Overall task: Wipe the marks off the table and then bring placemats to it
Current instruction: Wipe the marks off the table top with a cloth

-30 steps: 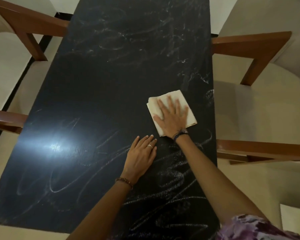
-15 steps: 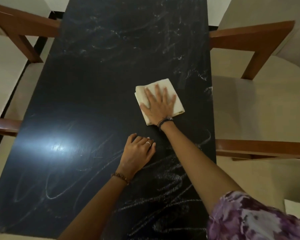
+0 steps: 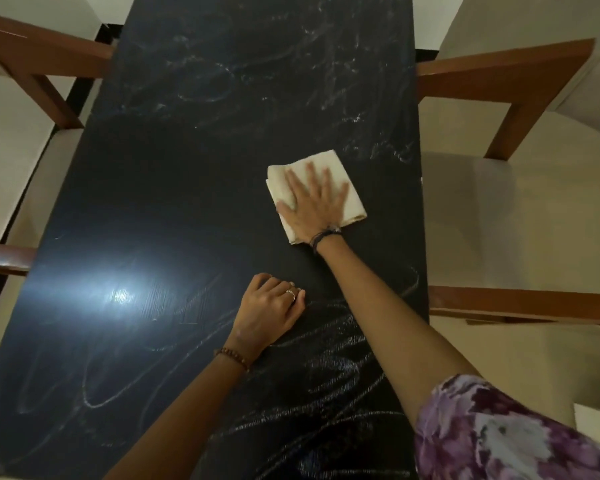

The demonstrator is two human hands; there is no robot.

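Head view: the wiping is under way and, by my reading, well short of done. The dark table (image 3: 174, 188) carries a cleaner-looking band across the middle of the frame, left of the cloth, but white chalk-like marks (image 3: 343, 372) crowd the lower centre and lower right. Fainter scribbles fill the upper half, and looping lines trail through the lower left below a bright glare spot. No placemats are in sight, so that second part of the task looks wholly ahead.

The folded cream cloth (image 3: 352, 188) lies flat on the tabletop in the right-centre of the frame, near the table's right edge. The right hand (image 3: 317, 206) rests on top of it, palm down. Its fingers (image 3: 310, 173) are straight and spread wide, pressing the cloth to the surface rather than curling round it. The fingertips point toward the top of the frame, stopping short of the cloth's far edge. Cloth shows on both sides of the hand.

The left hand (image 3: 269, 311) sits on bare table at lower centre, well apart from the cloth, fingers curled under and holding nothing, seemingly bracing.

Wooden-armed chairs (image 3: 499, 69) stand along both long sides.
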